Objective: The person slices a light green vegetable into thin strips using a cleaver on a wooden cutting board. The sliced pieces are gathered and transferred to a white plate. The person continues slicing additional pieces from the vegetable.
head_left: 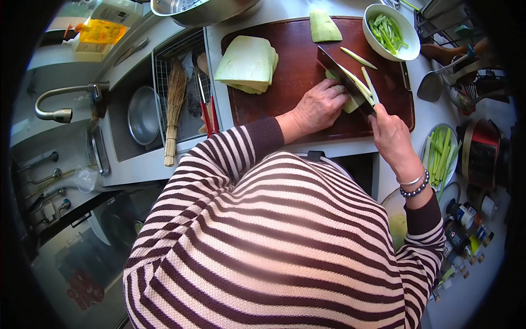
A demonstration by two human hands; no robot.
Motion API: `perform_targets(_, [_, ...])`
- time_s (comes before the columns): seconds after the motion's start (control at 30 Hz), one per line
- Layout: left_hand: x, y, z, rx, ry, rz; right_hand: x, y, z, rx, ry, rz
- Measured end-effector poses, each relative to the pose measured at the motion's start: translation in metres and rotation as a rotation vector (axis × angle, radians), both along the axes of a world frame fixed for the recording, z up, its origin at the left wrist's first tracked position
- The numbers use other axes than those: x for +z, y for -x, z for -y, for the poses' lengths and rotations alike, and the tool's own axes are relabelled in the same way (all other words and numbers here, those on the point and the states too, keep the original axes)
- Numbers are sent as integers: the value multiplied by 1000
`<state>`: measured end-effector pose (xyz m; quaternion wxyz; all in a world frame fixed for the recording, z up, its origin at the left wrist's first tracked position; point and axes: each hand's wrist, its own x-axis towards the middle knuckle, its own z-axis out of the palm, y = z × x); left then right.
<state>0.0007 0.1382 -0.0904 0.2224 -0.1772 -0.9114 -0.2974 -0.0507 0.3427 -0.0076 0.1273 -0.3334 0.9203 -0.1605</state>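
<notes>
My right hand (391, 133) grips the handle of a kitchen knife, whose dark blade (328, 60) stands across a reddish-brown cutting board (292, 53). Thin pale-green slices (356, 82) cling to the blade's right face. With bent fingers, my left hand (322, 105) presses a piece of pale-green vegetable (350, 106) against the board, close to the blade's left side. Its fingers cover much of that piece. One loose strip (358, 58) lies right of the blade, and a thicker cut piece (324, 26) rests at the board's far edge. Stacked large pale-green pieces (244, 61) sit at the board's left.
A white bowl of green strips (386, 33) overlaps the board's far right corner. Beyond the right edge are a plate of green stalks (441, 152), a spatula (431, 84) and several bottles (462, 234). Leftward, a straw brush (175, 107) and red-handled scissors (208, 111) lie at the sink.
</notes>
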Motion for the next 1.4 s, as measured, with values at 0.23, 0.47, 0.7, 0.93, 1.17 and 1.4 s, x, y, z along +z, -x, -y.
perform_targets(0.23, [-4, -2, -1, 11, -10, -25, -5, 10, 9, 3, 107, 15])
perform_targets(0.47, [-8, -1, -1, 6, -9, -30, 0, 9, -13, -49, 102, 25])
perform_targets(0.7, [-8, -1, 0, 16, -17, -40, 8, -2, -16, -51, 118, 57])
perform_targets(0.93, [-7, -1, 1, 11, -12, -32, 25, -12, -21, -44, 99, 102])
perform_targets(1.17, [-6, -1, 0, 15, -11, -28, 25, -8, -23, -21, 68, 129])
perform_targets(1.4, [-9, -2, -1, 30, -4, -7, 10, -3, -16, -21, 114, 154])
